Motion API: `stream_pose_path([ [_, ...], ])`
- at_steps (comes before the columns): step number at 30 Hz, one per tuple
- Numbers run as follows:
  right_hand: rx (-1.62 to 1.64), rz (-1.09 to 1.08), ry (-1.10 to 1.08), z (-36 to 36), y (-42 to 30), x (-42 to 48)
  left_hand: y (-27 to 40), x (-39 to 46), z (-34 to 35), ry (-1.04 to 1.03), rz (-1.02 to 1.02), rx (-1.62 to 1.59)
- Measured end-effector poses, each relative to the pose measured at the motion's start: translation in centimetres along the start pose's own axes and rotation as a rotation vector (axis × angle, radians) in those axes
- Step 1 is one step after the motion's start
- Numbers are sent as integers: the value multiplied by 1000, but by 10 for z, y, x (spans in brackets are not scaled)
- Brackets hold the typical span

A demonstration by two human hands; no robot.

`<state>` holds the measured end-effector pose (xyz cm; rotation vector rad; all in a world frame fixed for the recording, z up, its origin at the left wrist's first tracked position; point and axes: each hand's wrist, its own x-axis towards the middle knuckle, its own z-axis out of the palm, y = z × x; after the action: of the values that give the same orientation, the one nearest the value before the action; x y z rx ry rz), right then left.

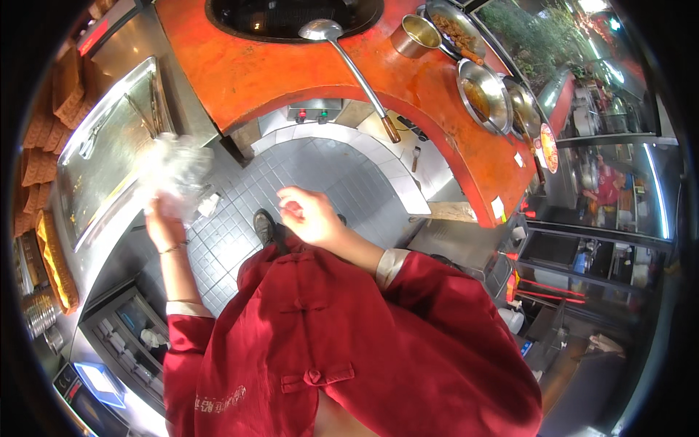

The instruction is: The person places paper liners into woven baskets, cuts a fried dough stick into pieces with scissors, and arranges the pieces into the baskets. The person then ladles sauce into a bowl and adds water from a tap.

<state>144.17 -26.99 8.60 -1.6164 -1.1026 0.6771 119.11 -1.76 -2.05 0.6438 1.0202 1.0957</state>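
My left hand (164,224) is raised at the left by the edge of a steel tray (106,158) and grips a bundle of clear plastic (183,164). Motion blur and glare hide whether that plastic is a bag or a loose sheet. Tongs (142,114) lie in the tray behind it. In front of my chest, over the tiled floor (322,158), my right hand (311,216) is loosely curled, with nothing visible in it. A steel ladle (360,71) with a wooden handle end rests across the orange stove counter, its bowl at the wok's rim.
The orange counter (262,71) curves around a dark wok (256,19). On its right stand a metal pot (416,35), a pan of browned food (453,30) and a steel bowl (483,95). Woven baskets (38,175) line the far left. Another person (606,180) shows beyond glass at right.
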Motion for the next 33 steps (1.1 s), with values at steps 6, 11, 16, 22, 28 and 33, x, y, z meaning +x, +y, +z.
stream_pose_path([
  [6,-118,366,90,-6,60,-31,65,229,-95,122,-90,-229],
  [11,23,698,253,-71,123,-56,60,203,-68,318,28,331],
  [16,410,1162,416,-161,219,-73,-5,55,-4,176,237,456],
  [22,438,1391,409,-279,338,-71,-167,-73,5,54,-246,854],
  [28,1275,1096,855,-394,425,-22,-200,-197,4,-563,-135,1769],
  [33,1668,610,1317,-444,456,28,-182,-248,83,-324,-365,1601],
])
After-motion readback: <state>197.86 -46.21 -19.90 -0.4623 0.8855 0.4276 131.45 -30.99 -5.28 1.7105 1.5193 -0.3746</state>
